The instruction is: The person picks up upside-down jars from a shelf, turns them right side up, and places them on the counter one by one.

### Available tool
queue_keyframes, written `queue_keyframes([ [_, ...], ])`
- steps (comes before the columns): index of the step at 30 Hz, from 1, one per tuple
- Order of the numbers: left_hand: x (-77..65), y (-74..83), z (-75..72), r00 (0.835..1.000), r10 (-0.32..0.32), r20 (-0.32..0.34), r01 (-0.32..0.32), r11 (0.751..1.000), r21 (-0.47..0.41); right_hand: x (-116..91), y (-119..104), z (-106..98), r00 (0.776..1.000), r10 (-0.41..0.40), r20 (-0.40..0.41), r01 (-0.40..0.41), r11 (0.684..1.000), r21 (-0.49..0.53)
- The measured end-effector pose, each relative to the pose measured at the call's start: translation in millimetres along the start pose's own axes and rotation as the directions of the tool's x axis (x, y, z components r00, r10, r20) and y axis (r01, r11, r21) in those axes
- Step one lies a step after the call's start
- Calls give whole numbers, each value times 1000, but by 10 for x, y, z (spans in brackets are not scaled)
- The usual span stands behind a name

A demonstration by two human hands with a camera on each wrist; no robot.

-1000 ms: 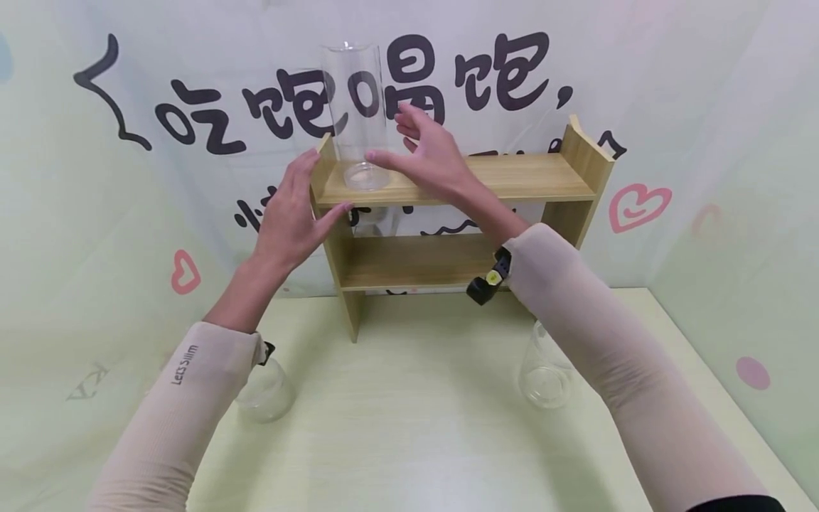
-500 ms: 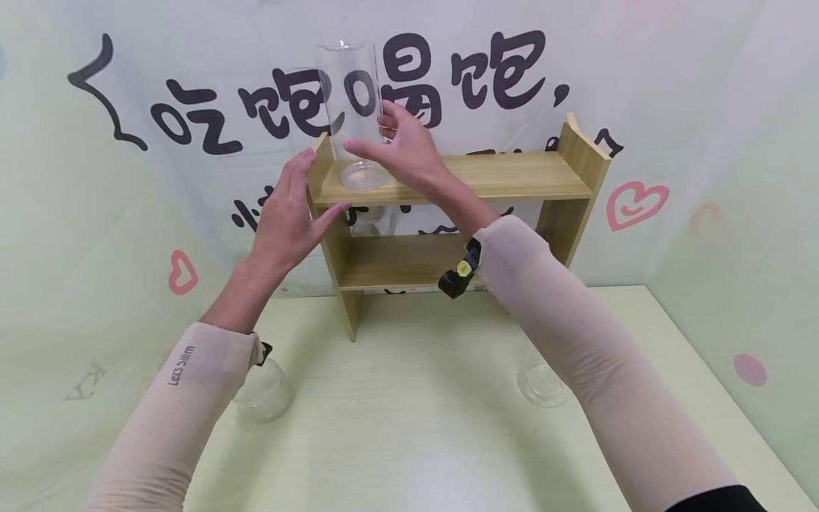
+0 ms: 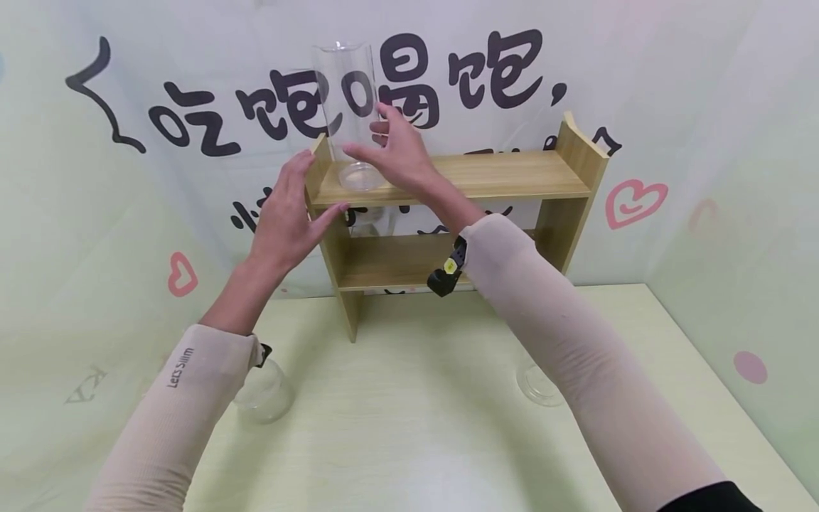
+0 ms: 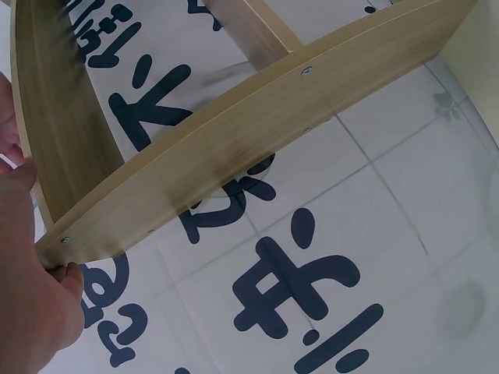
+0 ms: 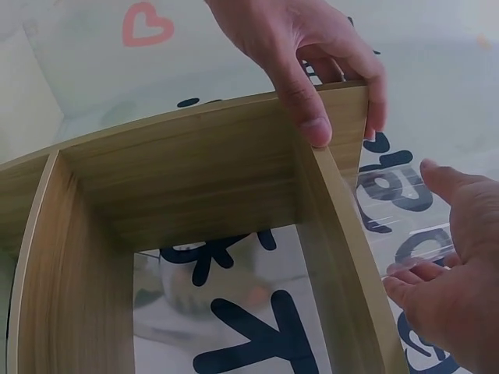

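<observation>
A tall clear glass cylinder (image 3: 350, 92) stands upright on the left end of the top board of a small wooden shelf (image 3: 512, 174). My right hand (image 3: 402, 153) is at its right side, fingertips right at the glass and the thumb reaching across its lower front. In the right wrist view, that hand's thumb and fingers (image 5: 413, 292) lie on either side of the cylinder. My left hand (image 3: 284, 213) grips the shelf's upper left corner, thumb on the front edge and fingers over the side panel; the left wrist view shows fingertips (image 4: 72, 279) hooked at the panel's edge.
A clear glass jar (image 3: 265, 398) stands on the pale table (image 3: 409, 427), partly behind my left sleeve. Another clear glass vessel (image 3: 534, 384) is mostly hidden by my right forearm. A faint transparent shape (image 3: 371, 222) shows below the top board. A printed cloth wall (image 3: 640, 107) stands close behind.
My right hand has moved left, up to the glass cylinder, and its forearm now covers more of the right-hand vessel. My left hand keeps its grip on the shelf.
</observation>
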State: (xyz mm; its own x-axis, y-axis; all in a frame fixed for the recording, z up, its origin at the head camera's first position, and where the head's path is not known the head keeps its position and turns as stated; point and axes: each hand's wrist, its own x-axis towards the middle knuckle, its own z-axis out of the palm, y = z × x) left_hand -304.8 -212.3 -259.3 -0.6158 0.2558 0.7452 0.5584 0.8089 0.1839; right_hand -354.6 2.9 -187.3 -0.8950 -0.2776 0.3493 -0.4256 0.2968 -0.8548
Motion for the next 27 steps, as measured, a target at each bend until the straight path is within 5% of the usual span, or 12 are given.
queue_keyframes([
  [14,9,9,-12,1000,-10,16,10,1000,5,-113,-25,-81,1000,-14,-4,14,1000,4],
  [27,6,16,-14,1000,-12,16,13,1000,-7,-424,-69,-293,998,-67,2,67,998,-16],
])
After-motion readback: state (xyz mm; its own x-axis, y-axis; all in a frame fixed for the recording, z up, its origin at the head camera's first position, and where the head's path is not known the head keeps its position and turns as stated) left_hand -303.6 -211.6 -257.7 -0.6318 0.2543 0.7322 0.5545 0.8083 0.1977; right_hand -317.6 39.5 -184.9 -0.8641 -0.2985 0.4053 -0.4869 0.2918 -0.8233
